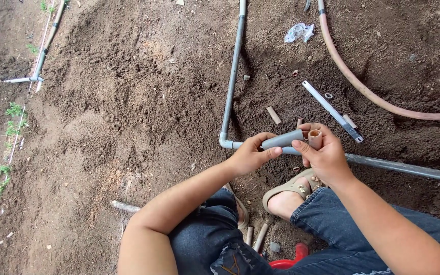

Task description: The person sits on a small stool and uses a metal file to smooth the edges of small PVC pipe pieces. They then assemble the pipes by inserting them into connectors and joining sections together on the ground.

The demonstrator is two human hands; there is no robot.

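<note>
I am squatting over the dark soil [128, 102], and at nine o'clock of the view a thin grey line of pipe [44, 51] is running beside a few green sprouts [14, 109]. My left forearm is coming up from six o'clock, bent at the elbow over my jeans, and my left hand [250, 155] is curling closed around the near end of a short grey pipe piece [283, 139], thumb on top and fingers wrapped under it. The piece is lying nearly level, tilted slightly up toward three o'clock, held off the ground just above the grey pipe elbow [225, 142] where the long upright pipe [232, 71] is meeting the pipe running out to three o'clock [403, 167]. My right hand [324, 153] is gripping the far end of the same piece, thumb pressing on its side, and its fingers are also pinching a small tan pipe stub [315, 137] standing upright at the piece's end. My right forearm is reaching in from five o'clock, wrist bent slightly down. Under my hands my sandalled foot [289, 193] is resting on the soil. At two o'clock a white saw-like tool [332, 111] is lying on the ground, with a pinkish hose [362, 86] curving beyond it.
</note>
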